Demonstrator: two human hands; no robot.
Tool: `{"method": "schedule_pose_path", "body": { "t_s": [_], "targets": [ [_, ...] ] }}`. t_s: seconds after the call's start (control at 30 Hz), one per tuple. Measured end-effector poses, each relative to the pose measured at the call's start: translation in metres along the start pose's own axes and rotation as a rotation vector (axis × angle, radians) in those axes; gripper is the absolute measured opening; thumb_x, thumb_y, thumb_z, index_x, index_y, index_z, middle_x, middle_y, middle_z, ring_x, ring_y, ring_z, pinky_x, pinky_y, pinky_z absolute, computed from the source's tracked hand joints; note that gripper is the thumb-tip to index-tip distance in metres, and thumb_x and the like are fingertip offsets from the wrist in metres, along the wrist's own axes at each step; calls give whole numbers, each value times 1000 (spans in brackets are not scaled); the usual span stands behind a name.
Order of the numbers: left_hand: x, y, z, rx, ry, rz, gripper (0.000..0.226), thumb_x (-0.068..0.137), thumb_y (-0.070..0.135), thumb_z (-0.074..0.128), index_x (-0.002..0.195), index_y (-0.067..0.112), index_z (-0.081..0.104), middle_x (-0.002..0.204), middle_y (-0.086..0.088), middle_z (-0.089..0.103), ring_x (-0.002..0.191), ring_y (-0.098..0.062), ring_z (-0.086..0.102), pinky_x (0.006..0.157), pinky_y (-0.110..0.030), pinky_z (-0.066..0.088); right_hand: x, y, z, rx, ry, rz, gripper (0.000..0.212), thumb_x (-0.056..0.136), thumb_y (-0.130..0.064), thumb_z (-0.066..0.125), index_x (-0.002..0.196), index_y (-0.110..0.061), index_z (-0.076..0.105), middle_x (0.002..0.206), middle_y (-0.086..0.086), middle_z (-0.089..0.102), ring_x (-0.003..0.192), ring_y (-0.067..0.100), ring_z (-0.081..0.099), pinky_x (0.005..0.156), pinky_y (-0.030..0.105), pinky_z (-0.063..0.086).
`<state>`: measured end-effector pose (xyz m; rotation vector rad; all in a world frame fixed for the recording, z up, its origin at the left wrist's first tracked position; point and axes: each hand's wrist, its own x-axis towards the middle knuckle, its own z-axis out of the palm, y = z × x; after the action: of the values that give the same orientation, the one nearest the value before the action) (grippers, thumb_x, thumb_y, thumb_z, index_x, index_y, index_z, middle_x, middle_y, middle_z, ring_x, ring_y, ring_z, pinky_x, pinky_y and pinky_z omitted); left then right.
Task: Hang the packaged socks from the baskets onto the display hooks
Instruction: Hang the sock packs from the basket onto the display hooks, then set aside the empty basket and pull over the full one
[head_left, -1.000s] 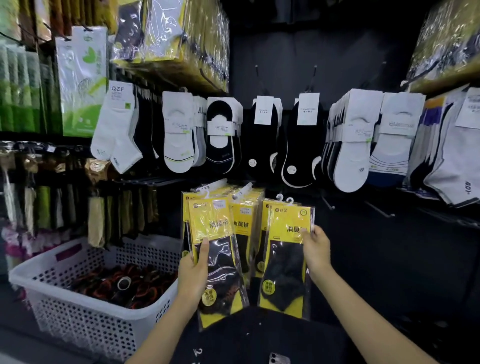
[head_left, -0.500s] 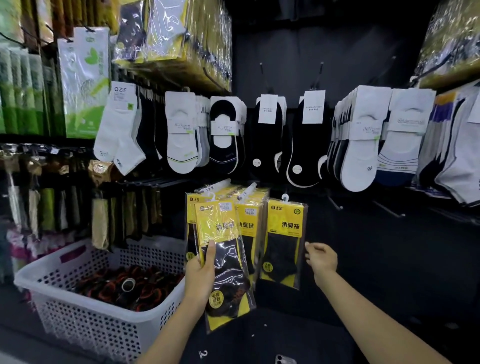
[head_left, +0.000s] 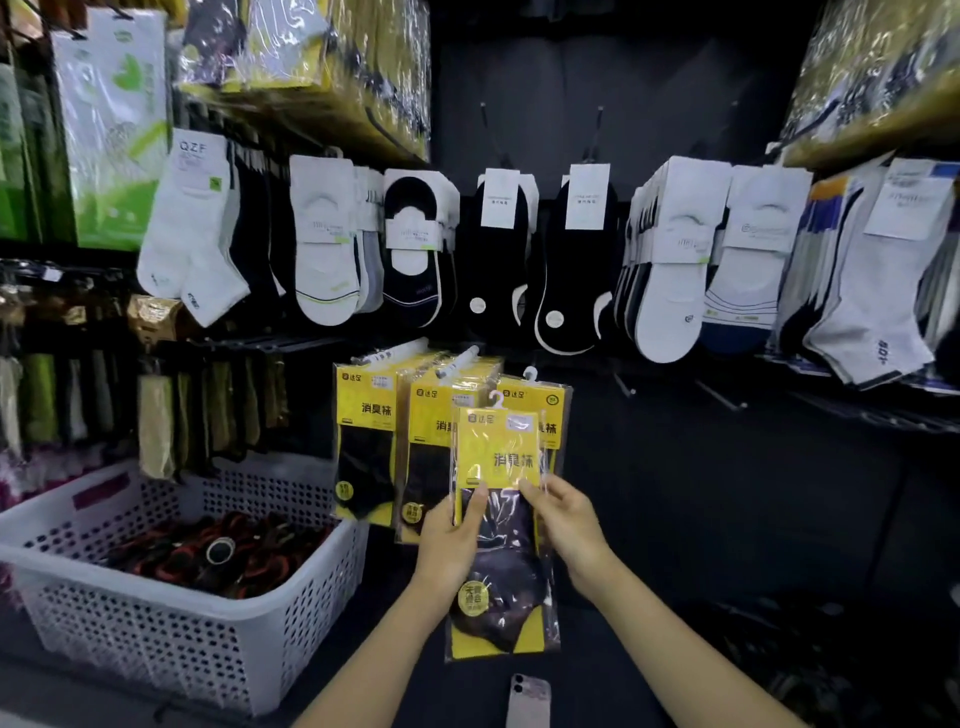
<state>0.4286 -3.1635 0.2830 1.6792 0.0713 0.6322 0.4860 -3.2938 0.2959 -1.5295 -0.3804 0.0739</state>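
I hold one yellow sock pack (head_left: 496, 457) with dark socks inside, upright in front of the display. My left hand (head_left: 449, 545) grips its left edge and my right hand (head_left: 569, 525) grips its right edge. The pack's white hanger hook at the top is free in the air. Behind it, three rows of the same yellow packs (head_left: 366, 415) hang on display hooks (head_left: 457, 361). A white perforated basket (head_left: 171, 623) at lower left holds dark sock bundles with red trim.
White and black socks (head_left: 571, 260) hang in a row above. Bare hooks (head_left: 722, 397) stick out to the right of the yellow packs. More packaged goods hang at left. A phone (head_left: 529, 699) lies at the bottom edge.
My right hand let go of the pack it hung on the right hook and came over to the pack in my left hand. That pack moved right, in front of the hung ones.
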Motion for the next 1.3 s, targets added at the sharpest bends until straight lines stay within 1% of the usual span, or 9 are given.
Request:
{"method": "schedule_pose_path", "body": {
  "t_s": [0.1, 0.27, 0.47, 0.63, 0.83, 0.93, 1.07, 1.17, 1.3],
  "targets": [
    [2, -1, 8, -26, -67, -27, 16, 89, 45, 50, 98, 33, 53, 82, 11, 63, 74, 11, 55, 65, -4, 40, 3, 1, -9, 134, 205, -15, 14, 94, -20, 58, 101, -12, 66, 102, 10, 72, 99, 25, 68, 91, 41, 53],
    [12, -1, 17, -28, -157, -63, 52, 93, 44, 48, 141, 28, 35, 123, 7, 59, 108, 0, 52, 84, -12, 35, 22, -7, -18, 66, 372, -82, 14, 95, -20, 57, 99, -9, 65, 96, 5, 70, 94, 21, 64, 86, 32, 52],
    [30, -15, 17, 3, -117, -78, 55, 94, 43, 46, 144, 23, 33, 139, 0, 47, 117, -6, 45, 87, -11, 35, 58, -6, -7, -90, 347, -35, 22, 94, -19, 58, 87, 3, 58, 80, 12, 52, 77, 21, 46, 70, 30, 40],
    [21, -38, 14, 26, -153, -154, 50, 98, 32, 44, 143, 10, 37, 128, 4, 54, 112, -4, 51, 87, -6, 35, 50, 17, -12, -53, 411, 153, 15, 92, -23, 62, 93, -9, 65, 95, 6, 64, 90, 18, 58, 80, 31, 50],
    [-56, -105, 16, 85, -251, -308, 47, 97, 33, 48, 139, 12, 43, 139, -4, 47, 126, -16, 45, 90, -13, 37, -40, 85, -44, -56, 454, 345, 7, 94, -13, 57, 95, -7, 62, 93, 7, 63, 80, 17, 58, 64, 24, 48],
    [-128, -146, 23, 141, -324, -415, 46, 95, 26, 54, 135, 5, 46, 136, -9, 50, 124, -20, 48, 101, -25, 38, -103, 134, -58, -151, 371, 495, 5, 94, -11, 58, 92, -8, 62, 87, 5, 61, 80, 18, 59, 68, 27, 50],
    [-235, -197, 31, 214, -462, -576, 42, 95, 22, 55, 132, 4, 47, 135, -11, 52, 124, -21, 50, 95, -15, 34, -187, 207, -76, -490, 104, 678, 29, 96, -16, 54, 68, -11, 54, 72, 3, 50, 66, 11, 51, 64, 28, 34],
    [-298, -222, 39, 301, -589, -640, 48, 96, 30, 52, 138, 11, 42, 141, -5, 45, 131, -20, 43, 102, -18, 30, -238, 251, -79, -531, -115, 897, 36, 102, -30, 40, 119, -3, 57, 119, 8, 55, 113, 20, 55, 82, 20, 41],
    [-337, -232, 43, 277, -729, -685, 57, 93, 33, 56, 142, 11, 36, 145, -5, 41, 126, -16, 44, 98, -13, 33, -262, 272, -66, -403, -81, 867, 21, 102, -15, 39, 115, -11, 55, 92, -5, 60, 76, 5, 55, 47, 5, 43]
  ]
}}
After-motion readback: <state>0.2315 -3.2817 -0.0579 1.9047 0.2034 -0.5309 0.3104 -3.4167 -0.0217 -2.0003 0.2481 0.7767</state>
